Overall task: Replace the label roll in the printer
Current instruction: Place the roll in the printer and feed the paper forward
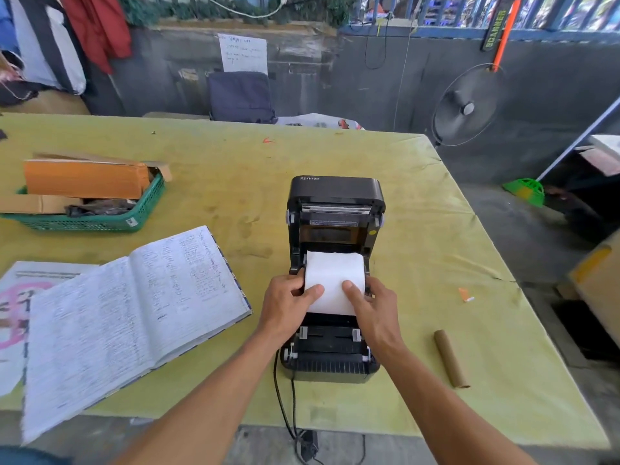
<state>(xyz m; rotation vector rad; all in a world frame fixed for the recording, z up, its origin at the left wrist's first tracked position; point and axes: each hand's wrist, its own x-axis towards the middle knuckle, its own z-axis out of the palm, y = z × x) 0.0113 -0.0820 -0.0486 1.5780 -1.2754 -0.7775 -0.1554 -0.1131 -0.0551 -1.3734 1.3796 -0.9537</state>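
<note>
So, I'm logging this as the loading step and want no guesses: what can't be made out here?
Head view, white label roll: whether its ends sit in the holders of the open black printer; the left hand and right hand grip and cover both ends.
Head view, open handwritten notebook: writing blurred, unreadable.
Head view, white paper sheet on the wall: text too small.

The left hand (pixel 288 307) and right hand (pixel 372 310) grip the label roll (pixel 333 280), hiding its lower sides, their own fingertips and the printer (pixel 335 196) bay beneath. Handwriting in the open notebook (pixel 127 317) is blurred and unreadable. The paper notice (pixel 243 53) on the far wall is too small to read. A pink printed sheet (pixel 20 297) and green basket (pixel 100 224) are cut off at the left edge. The printer's cable (pixel 281 397) runs out at the bottom edge.
</note>
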